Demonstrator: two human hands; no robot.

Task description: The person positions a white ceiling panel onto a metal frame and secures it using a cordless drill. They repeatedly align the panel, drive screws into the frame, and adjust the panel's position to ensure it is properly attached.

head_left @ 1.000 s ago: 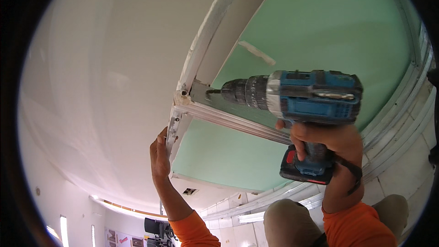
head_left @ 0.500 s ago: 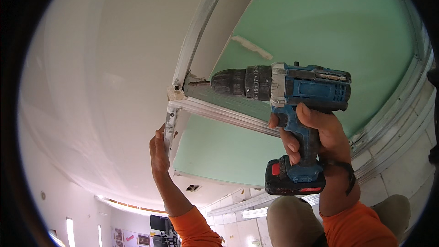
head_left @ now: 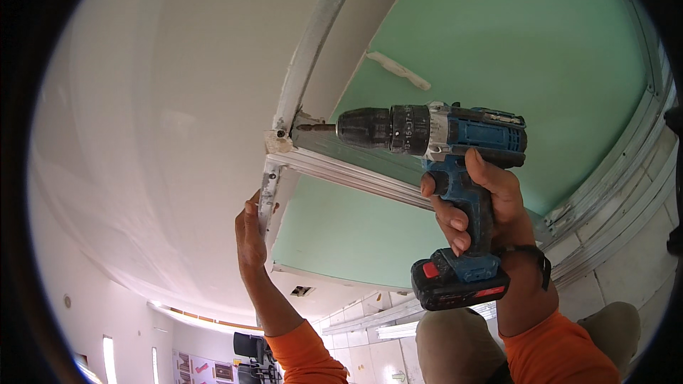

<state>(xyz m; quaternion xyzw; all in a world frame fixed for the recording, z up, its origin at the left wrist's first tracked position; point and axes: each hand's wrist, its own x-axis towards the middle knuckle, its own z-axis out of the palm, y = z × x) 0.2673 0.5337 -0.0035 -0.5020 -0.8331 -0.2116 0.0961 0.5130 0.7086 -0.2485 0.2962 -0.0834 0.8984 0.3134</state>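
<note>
My right hand is closed round the grip of a blue and black cordless drill, its index finger at the trigger. The drill lies level, its bit pointing left at the inner side of an upright metal channel, close to the corner. Whether the tip touches the metal I cannot tell. Below that corner, my left hand grips the edge of a lower metal channel, with a fingertip showing on its far side. A ribbed crossbar runs right from the corner, behind the drill.
Green board fills the recess behind the drill. A smooth white wall spreads to the left. Long metal profiles lie on the tiled floor at the right, near my knees. A black chair stands at the far lower left.
The drill has tilted slightly, and its rear end has shifted left and down. My left hand stays on the channel, while the whole view has moved a little.
</note>
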